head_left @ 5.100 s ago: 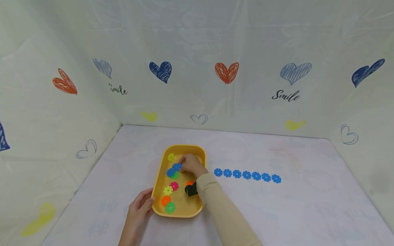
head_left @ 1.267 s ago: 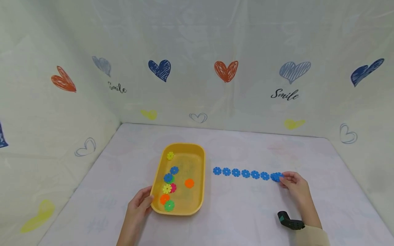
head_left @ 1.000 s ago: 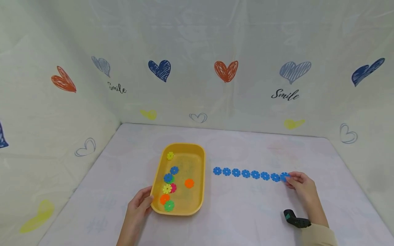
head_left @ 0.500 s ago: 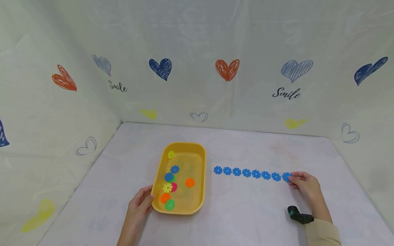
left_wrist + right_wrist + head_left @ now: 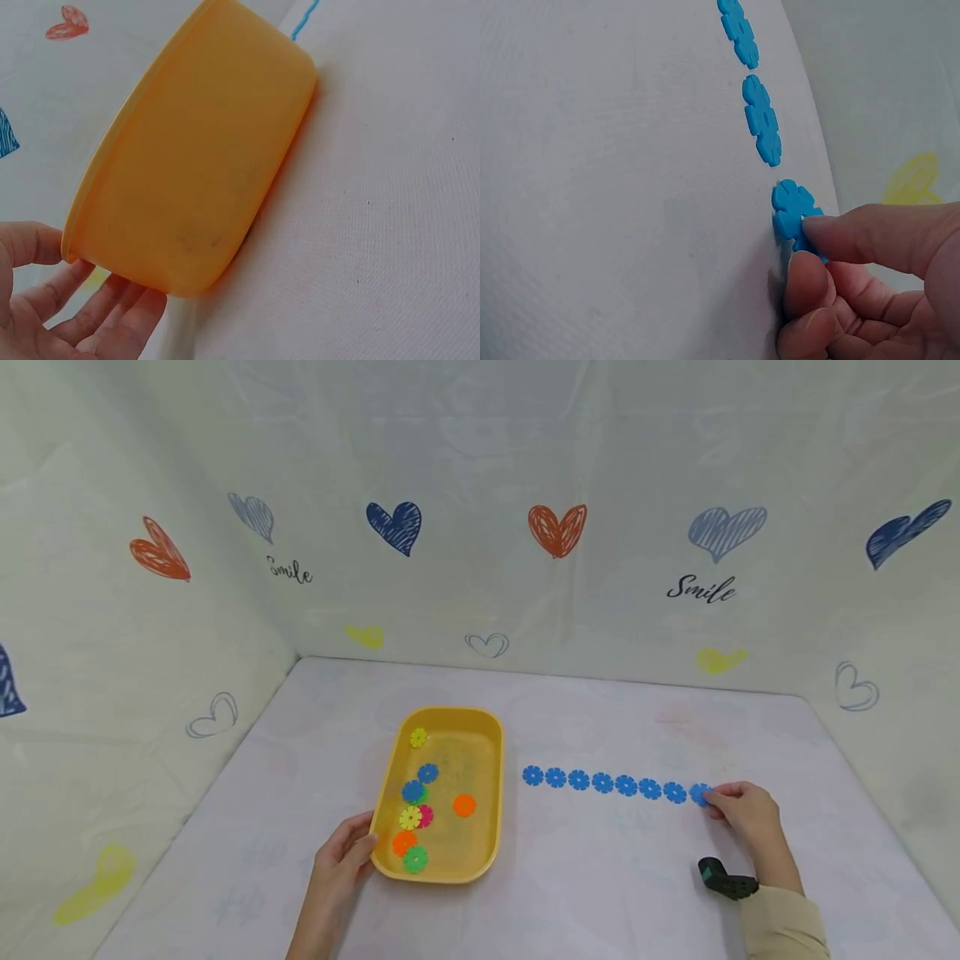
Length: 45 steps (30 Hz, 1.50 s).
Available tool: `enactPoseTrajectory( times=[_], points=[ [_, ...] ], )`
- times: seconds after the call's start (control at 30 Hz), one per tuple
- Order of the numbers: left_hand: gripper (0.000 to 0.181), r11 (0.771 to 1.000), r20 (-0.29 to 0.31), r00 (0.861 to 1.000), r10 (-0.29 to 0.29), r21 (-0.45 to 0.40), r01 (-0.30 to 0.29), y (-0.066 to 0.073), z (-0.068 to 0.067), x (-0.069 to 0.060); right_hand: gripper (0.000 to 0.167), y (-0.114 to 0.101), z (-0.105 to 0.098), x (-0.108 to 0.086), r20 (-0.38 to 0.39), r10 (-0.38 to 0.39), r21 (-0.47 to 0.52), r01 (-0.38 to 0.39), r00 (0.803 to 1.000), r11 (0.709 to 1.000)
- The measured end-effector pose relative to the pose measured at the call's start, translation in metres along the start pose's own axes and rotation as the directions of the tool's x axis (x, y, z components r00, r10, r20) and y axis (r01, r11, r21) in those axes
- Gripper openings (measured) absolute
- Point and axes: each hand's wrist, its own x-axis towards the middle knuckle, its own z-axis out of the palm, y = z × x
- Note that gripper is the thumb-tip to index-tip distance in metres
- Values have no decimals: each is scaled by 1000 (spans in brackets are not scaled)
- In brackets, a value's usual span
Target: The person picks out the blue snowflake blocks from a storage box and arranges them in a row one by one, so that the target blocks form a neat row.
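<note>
My right hand (image 5: 752,820) pinches a blue plastic snowflake disc (image 5: 790,204) between thumb and fingers at the right end of a row of several blue discs (image 5: 602,782) on the table. In the right wrist view this disc is tilted, a small gap away from its neighbour (image 5: 762,120). At the near left corner of a yellow tray (image 5: 491,827), my left hand (image 5: 337,864) grips the rim, thumb at the rim and fingers against the outer wall. Two blue discs (image 5: 428,773) lie in the tray among yellow, orange, green and pink ones.
An orange disc (image 5: 464,806) lies apart on the right of the tray floor. A black wrist camera (image 5: 726,880) sits by the right sleeve (image 5: 783,922). A pale cloth covers the table (image 5: 600,877), and a white curtain with printed hearts (image 5: 557,531) stands behind it.
Since the oldest frame, my right hand has left the tray with a blue disc and brought it to the row's right end. It then shifted right, off the last disc. My left hand stays put.
</note>
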Motion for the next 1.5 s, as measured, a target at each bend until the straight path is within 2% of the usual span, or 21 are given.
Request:
enactPoseTrajectory(
  times=[0.43, 0.7, 1.07, 1.5],
  points=[
    [41, 1000, -2, 1000, 1, 0, -1, 0, 0, -2, 37, -4, 1, 0, 15, 9, -30, -8, 1000, 1000],
    [42, 1000, -6, 1000, -5, 0, 5, 0, 1, 0, 34, -7, 0, -2, 13, 1, -83, 0, 1000, 997],
    [40, 1000, -8, 1000, 8, 3, -8, 1, 1, -2, 32, -9, 3, -1, 1, -11, -82, 11, 1000, 997],
    [41, 1000, -4, 1000, 2, 6, -2, 1, 0, -2, 31, -10, 5, 0, -19, 16, -79, -17, 1000, 997]
  ],
)
